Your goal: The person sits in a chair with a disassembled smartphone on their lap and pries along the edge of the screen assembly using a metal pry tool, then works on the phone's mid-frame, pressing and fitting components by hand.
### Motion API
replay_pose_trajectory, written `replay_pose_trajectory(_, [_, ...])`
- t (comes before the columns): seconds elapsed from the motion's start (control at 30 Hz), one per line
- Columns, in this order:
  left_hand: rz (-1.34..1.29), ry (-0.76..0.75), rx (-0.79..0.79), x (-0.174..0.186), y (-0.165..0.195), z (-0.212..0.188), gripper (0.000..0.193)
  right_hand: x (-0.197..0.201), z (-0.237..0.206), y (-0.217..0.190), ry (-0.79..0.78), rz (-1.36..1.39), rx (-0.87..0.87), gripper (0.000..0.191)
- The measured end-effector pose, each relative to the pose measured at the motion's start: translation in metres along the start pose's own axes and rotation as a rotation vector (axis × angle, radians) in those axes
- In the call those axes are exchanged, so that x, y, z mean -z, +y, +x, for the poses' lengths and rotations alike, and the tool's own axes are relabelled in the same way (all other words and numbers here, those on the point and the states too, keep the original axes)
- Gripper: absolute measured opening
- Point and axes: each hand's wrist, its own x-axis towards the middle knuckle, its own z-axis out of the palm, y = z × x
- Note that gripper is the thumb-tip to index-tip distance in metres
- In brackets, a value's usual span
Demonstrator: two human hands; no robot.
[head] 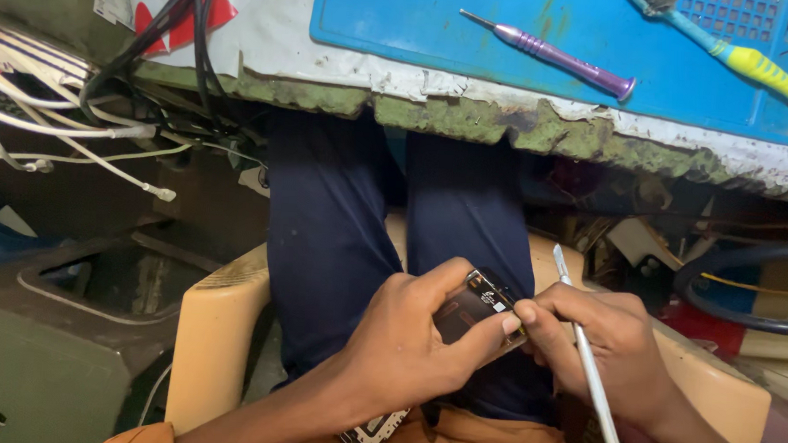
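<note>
Hands meet low in the view, at about six o'clock, over a lap in dark blue trousers (340, 246). The left hand (406, 346) is curled tight around a small dark phone part (477, 307), thumb and forefinger pinching its upper end, while the rest of the piece runs down behind the palm and a pale perforated edge shows below the wrist. The right hand (605, 346) sits just at three o'clock of it, fingers bunched and closed around a thin silver tool (587, 363), whose shaft slants from above the knuckles down toward five o'clock; its fingertips touch the edge of the phone part, and whether the tool's tip reaches the part cannot be told. The person sits on a tan plastic chair (212, 329). At twelve o'clock lies a worn bench edge (469, 118) with chipped green paint, bearing a blue work mat (597, 35). On the mat rest a purple screwdriver (552, 53) and, toward two o'clock, a toothbrush (746, 60) with a yellow and teal handle. At ten o'clock, white cables (62, 118) and black cables (168, 26) hang in a tangle.
</note>
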Motion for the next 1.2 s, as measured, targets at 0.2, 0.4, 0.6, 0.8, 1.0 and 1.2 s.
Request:
replay_pose_trajectory(0.2, [-0.067,-0.028,-0.016,0.003,0.0,0.001,0.033,0.003,0.002,0.002,-0.026,0.226,-0.166,0.022])
replay_pose_trajectory(0.4, [-0.052,0.008,-0.019,0.004,0.0,0.0,0.031,0.014,0.005,0.001,-0.101,0.194,-0.072,0.02])
replay_pose_trajectory(0.6, [0.045,-0.003,-0.046,0.003,0.0,0.0,0.034,0.004,0.004,-0.001,-0.092,0.138,-0.094,0.014])
replay_pose_trajectory(0.8, [0.026,-0.038,-0.107,0.008,-0.002,-0.002,0.031,0.002,0.008,-0.005,-0.08,0.109,-0.07,0.02])
replay_pose_trajectory(1.0, [0.116,-0.076,-0.091,0.001,-0.003,-0.003,0.035,-0.003,0.001,-0.002,-0.054,0.018,-0.207,0.038])
replay_pose_trajectory(1.2, [0.017,-0.155,-0.017,0.001,-0.002,-0.004,0.033,-0.001,0.008,0.006,0.033,0.155,-0.035,0.031])
